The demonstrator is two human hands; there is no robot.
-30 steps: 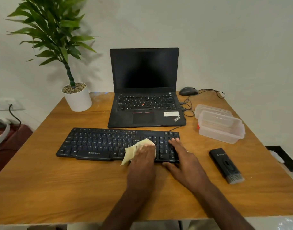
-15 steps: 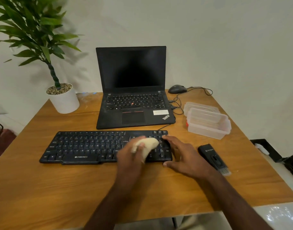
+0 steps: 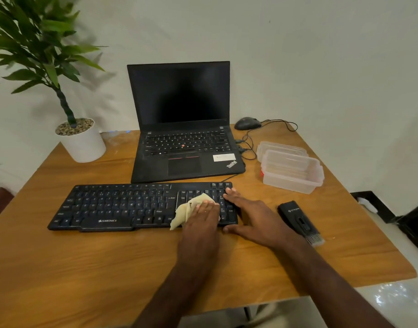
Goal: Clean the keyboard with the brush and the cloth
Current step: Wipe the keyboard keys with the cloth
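A black keyboard (image 3: 122,207) lies across the middle of the wooden table (image 3: 108,268). My left hand (image 3: 200,218) presses a pale yellow cloth (image 3: 189,209) onto the keys at the keyboard's right part, beside the number pad. My right hand (image 3: 255,216) rests flat at the keyboard's right end, with fingertips on the number pad and the thumb at the front edge. The black brush (image 3: 300,222) lies on the table to the right of my right hand, its grey bristles pointing toward me.
An open black laptop (image 3: 182,129) stands behind the keyboard. A potted plant (image 3: 81,140) is at the back left, a mouse (image 3: 247,123) with cables at the back right. Clear plastic containers (image 3: 290,170) sit right of the laptop. The table's right edge is near the brush.
My left hand has slid the cloth back and forth over the right part of the keyboard. My right hand stays at the keyboard's right end. The camera view has shifted.
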